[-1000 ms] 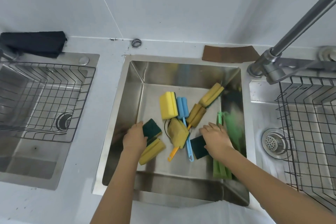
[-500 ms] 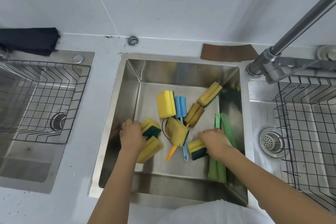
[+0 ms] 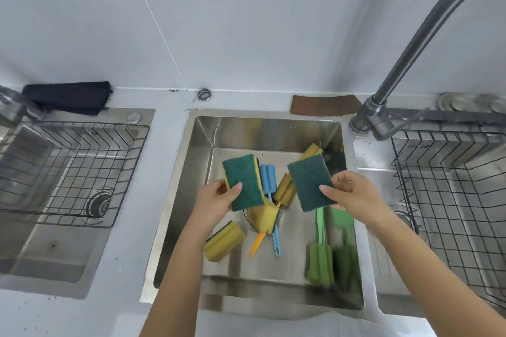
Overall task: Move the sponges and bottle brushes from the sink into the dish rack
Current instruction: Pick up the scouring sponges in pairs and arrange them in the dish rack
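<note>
My left hand holds a yellow sponge with a green scouring face lifted above the middle sink. My right hand holds a second green-faced sponge beside it. On the sink floor lie a yellow sponge at the left, another over the drain, one in the middle and one at the back. A blue bottle brush, an orange handle and a green bottle brush also lie there.
A black wire dish rack sits in the left basin, and another wire rack in the right basin. The tap arches over the right side. A dark cloth and a brown pad lie at the back of the counter.
Both hands closed on a sponge on the sink floor and lifted them up, turning the green faces toward me. The camera view tilted upward.
</note>
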